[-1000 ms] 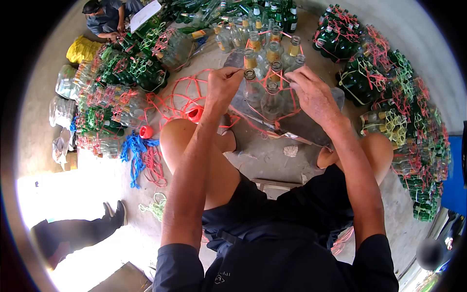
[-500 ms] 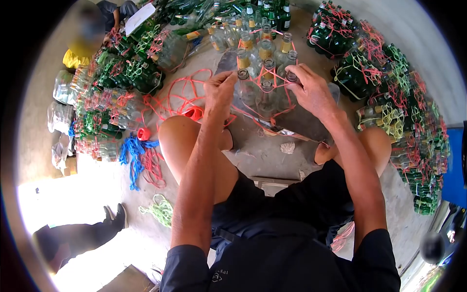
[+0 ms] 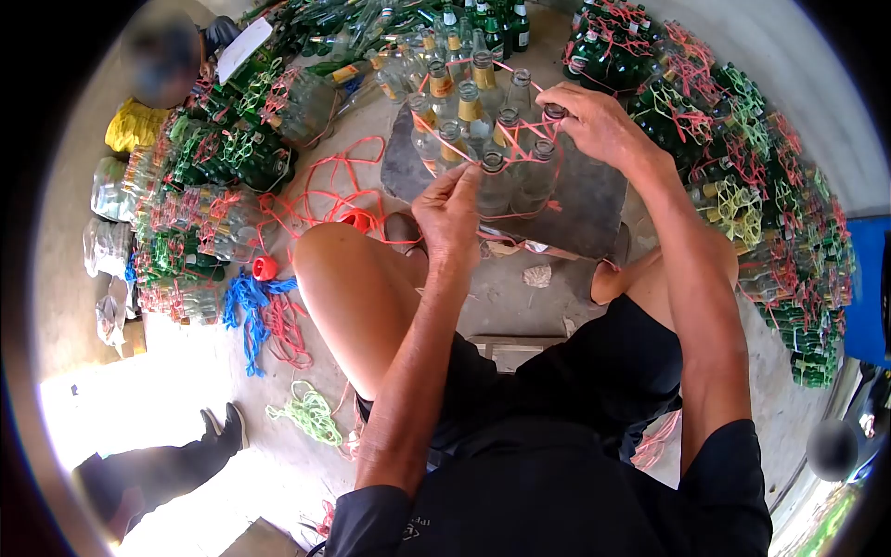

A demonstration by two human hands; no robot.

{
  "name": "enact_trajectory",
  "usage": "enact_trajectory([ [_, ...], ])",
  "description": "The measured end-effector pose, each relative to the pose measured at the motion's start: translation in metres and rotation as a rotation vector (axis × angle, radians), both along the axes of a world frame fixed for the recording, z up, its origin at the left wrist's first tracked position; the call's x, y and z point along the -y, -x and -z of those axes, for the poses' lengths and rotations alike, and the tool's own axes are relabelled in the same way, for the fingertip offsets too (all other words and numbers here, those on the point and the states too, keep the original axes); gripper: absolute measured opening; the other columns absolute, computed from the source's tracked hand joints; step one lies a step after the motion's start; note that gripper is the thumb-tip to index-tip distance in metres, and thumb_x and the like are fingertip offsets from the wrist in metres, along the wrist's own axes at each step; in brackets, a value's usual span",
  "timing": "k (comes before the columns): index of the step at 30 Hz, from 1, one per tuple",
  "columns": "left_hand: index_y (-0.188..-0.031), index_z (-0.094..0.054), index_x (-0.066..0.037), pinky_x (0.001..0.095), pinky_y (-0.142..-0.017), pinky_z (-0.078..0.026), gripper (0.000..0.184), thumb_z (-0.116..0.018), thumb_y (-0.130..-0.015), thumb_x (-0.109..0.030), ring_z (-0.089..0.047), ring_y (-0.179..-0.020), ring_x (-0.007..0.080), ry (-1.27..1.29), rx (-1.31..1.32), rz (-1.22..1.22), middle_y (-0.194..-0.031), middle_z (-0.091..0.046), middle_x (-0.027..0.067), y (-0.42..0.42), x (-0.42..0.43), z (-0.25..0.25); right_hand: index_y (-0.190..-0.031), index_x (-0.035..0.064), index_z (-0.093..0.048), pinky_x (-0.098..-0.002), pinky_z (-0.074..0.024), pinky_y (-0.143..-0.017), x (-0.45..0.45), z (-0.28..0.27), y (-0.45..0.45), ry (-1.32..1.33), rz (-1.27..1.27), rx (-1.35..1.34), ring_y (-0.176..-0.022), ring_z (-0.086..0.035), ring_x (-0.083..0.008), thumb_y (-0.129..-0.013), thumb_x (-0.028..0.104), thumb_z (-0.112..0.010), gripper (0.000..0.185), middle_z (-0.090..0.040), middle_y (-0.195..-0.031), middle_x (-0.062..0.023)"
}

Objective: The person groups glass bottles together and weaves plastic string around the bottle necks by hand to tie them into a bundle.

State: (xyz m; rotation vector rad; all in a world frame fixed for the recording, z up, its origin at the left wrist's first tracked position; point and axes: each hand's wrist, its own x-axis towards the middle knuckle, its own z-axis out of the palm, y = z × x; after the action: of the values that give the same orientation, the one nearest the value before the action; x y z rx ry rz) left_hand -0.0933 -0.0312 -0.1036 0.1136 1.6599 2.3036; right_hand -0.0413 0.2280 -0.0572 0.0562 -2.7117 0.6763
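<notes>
A cluster of clear glass bottles [image 3: 471, 111] with gold neck labels stands upright on a dark board [image 3: 594, 209]. Pink plastic strap [image 3: 522, 137] runs around and between the necks. At the cluster's near side, my left hand [image 3: 450, 213] is closed in a pinch on the strap, beside the mouth of the nearest bottle [image 3: 494, 165]. My right hand [image 3: 599, 125] is at the right corner, thumb and fingers closed about the neck of a bottle [image 3: 554, 111]. Whether strap also lies under those fingers is hidden.
Strapped bundles of green bottles [image 3: 673, 130] curve along the right wall; more bundles [image 3: 218, 148] stand at left. Loose bottles [image 3: 371, 42] lie behind. Tangled red strap [image 3: 339, 181], blue strap [image 3: 249, 311] and pale green strap [image 3: 306, 413] lie on the floor. Another person [image 3: 162, 56] sits at upper left.
The bottle cluster has turned on the board. My left hand has moved from its left side to the near corner; my right hand has shifted to the far side of the right-hand bottle.
</notes>
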Motion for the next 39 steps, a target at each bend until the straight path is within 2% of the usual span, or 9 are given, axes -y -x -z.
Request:
enact_trajectory([
  [2, -0.108, -0.080, -0.001, 0.0218, -0.048, -0.033, 0.016, -0.080, -0.096, -0.012, -0.049, -0.058, 0.0020, -0.024, -0.016, -0.032, -0.083, -0.069, -0.0045, -0.003, -0.006, 0.009, -0.129, 0.0055, -0.063, -0.0398, -0.0568, -0.093, 0.000, -0.002, -0.001, 0.011, -0.004, 0.005, -0.110, -0.069, -0.0334, -0.088, -0.005, -0.068, 0.042, -0.069, -0.124, -0.0109],
  [5, -0.111, -0.079, 0.003, 0.0222, -0.072, -0.050, 0.017, -0.076, -0.098, -0.008, -0.065, -0.081, 0.0076, -0.057, 0.137, 0.001, -0.096, -0.077, 0.0037, -0.007, -0.001, -0.002, -0.130, 0.0061, -0.063, -0.0397, -0.0566, -0.095, 0.001, -0.004, -0.001, 0.012, 0.004, 0.024, -0.111, -0.069, -0.0333, -0.089, -0.007, -0.067, 0.044, -0.069, -0.126, -0.0107],
  [11, -0.114, -0.079, -0.001, 0.0216, -0.063, -0.045, 0.018, -0.078, -0.098, -0.010, -0.061, -0.077, 0.0044, -0.041, 0.232, 0.150, -0.096, -0.076, -0.0004, 0.005, 0.012, -0.003, -0.132, 0.0079, -0.064, -0.0399, -0.0551, -0.100, 0.011, -0.009, -0.007, -0.018, 0.057, -0.021, -0.116, -0.067, -0.0330, -0.088, -0.009, -0.064, 0.047, -0.068, -0.130, -0.0095],
  [18, -0.116, -0.078, 0.000, 0.0211, -0.072, -0.050, 0.020, -0.078, -0.098, -0.009, -0.065, -0.086, 0.0055, -0.057, 0.219, 0.237, -0.101, -0.076, 0.0006, 0.017, 0.018, 0.004, -0.116, 0.0103, -0.074, -0.0395, -0.0511, -0.101, 0.044, -0.038, 0.010, -0.267, -0.078, -0.252, -0.113, -0.064, -0.0269, -0.087, -0.004, -0.061, 0.035, -0.071, -0.115, -0.0029],
  [22, -0.115, -0.078, 0.002, 0.0229, -0.080, -0.053, 0.021, -0.077, -0.098, -0.009, -0.067, -0.091, 0.0075, -0.060, 0.173, 0.260, -0.103, -0.077, 0.0026, 0.022, 0.018, 0.009, -0.112, 0.0092, -0.077, -0.0420, -0.0508, -0.099, 0.069, -0.037, 0.033, -0.256, -0.214, -0.129, -0.111, -0.065, -0.0297, -0.091, 0.001, -0.061, 0.027, -0.074, -0.112, -0.0063],
  [26, -0.113, -0.079, 0.002, 0.0228, -0.077, -0.052, 0.019, -0.078, -0.098, -0.009, -0.066, -0.087, 0.0066, -0.028, 0.112, 0.233, -0.099, -0.077, 0.0017, 0.027, 0.019, 0.018, -0.105, 0.0124, -0.080, -0.0448, -0.0494, -0.097, 0.078, -0.029, 0.054, -0.274, -0.191, 0.327, -0.108, -0.066, -0.0309, -0.093, 0.008, -0.057, 0.027, -0.075, -0.099, -0.0095],
  [29, -0.109, -0.080, -0.004, 0.0218, -0.058, -0.037, 0.017, -0.081, -0.097, -0.017, -0.052, -0.067, 0.0029, -0.022, 0.045, 0.224, -0.085, -0.068, -0.0052, 0.030, 0.014, 0.025, -0.103, 0.0115, -0.081, -0.0444, -0.0500, -0.095, 0.074, -0.028, 0.065, -0.081, -0.288, 0.409, -0.106, -0.066, -0.0315, -0.091, 0.007, -0.058, 0.027, -0.076, -0.097, -0.0102],
  [36, -0.105, -0.080, 0.001, 0.0219, -0.064, -0.041, 0.020, -0.081, -0.097, -0.018, -0.054, -0.073, 0.0028, 0.075, 0.010, 0.162, -0.085, -0.069, -0.0051, 0.034, 0.005, 0.035, -0.109, 0.0096, -0.081, -0.0383, -0.0546, -0.079, 0.080, -0.051, 0.072, 0.273, -0.282, 0.713, -0.099, -0.063, -0.0252, -0.083, -0.006, -0.051, 0.043, -0.075, -0.096, -0.0106],
  [39, -0.103, -0.080, 0.002, 0.0222, -0.059, -0.037, 0.022, -0.082, -0.097, -0.019, -0.050, -0.069, 0.0020, 0.097, 0.009, 0.130, -0.081, -0.067, -0.0064, 0.034, 0.001, 0.034, -0.112, 0.0099, -0.080, -0.0366, -0.0554, -0.073, 0.082, -0.057, 0.072, 0.124, -0.315, 0.667, -0.101, -0.062, -0.0236, -0.084, -0.007, -0.050, 0.045, -0.074, -0.101, -0.0110],
])
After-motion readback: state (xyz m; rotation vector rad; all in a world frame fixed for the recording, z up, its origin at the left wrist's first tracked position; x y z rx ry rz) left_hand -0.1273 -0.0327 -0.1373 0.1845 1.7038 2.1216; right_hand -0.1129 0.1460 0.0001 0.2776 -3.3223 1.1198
